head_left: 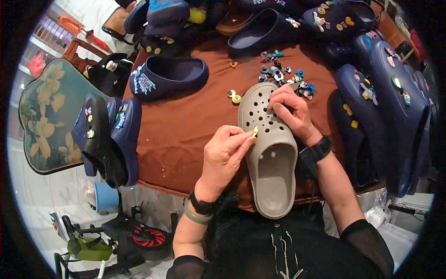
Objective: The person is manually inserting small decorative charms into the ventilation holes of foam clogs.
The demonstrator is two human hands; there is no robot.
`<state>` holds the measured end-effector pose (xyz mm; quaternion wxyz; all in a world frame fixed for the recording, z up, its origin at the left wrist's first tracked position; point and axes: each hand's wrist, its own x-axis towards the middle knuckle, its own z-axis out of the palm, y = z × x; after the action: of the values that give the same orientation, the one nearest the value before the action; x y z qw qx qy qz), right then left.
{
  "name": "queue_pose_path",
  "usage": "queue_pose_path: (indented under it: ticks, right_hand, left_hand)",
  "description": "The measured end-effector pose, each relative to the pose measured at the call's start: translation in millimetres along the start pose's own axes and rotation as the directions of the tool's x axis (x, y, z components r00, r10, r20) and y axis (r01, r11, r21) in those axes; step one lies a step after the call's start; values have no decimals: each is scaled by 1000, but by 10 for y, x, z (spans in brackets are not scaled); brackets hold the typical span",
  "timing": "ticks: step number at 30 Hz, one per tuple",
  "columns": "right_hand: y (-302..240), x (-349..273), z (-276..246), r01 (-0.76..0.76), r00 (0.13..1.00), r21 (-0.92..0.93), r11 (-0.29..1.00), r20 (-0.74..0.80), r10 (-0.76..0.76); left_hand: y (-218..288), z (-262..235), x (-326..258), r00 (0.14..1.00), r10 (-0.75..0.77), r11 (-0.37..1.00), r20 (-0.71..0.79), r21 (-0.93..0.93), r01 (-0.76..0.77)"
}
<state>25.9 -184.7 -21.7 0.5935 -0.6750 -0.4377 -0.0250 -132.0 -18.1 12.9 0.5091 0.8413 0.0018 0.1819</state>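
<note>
The grey clog lies in the lower centre of the frame on the brown-covered counter, its holed toe toward the upper part of the picture and its open heel toward the person's body at the lower edge. Its long axis runs nearly top to bottom, leaning slightly so the toe sits a little left of the heel.

The left hand pinches a small yellow-and-white charm between thumb and fingertips and holds it against the left edge of the clog's upper, right at a hole. The right hand lies pressed on the right side of the upper with fingers curled, bracing the shoe; it grips nothing else.

Judging from this, the charm seats best if its back stud is lined up square with one hole and pushed straight in, while the right hand keeps the soft upper from buckling. A tilted push would likely let the stud skid across the surface.

Just above the toe lies a loose heap of charms, with two yellow round ones to its left. Dark blue clogs ring the counter, some already decorated, at the upper left, top and right.
</note>
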Motion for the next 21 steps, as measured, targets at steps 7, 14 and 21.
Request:
queue_pose_path:
  ticks: [7,14,21]
  right_hand:
    - [4,1,-9,2,1000,-30,1000,-3,-2]
    - [22,7,-11,21,999,-63,998,-23,-23]
    - [-6,-23,-19,25,999,-79,997,-36,-28]
  left_hand:
    - [188,-77,-39,962,258,950,90,160,-269]
    - [134,63,-122,970,212,930,120,281,-238]
    - [163,33,-8,942,252,913,223,269,-308]
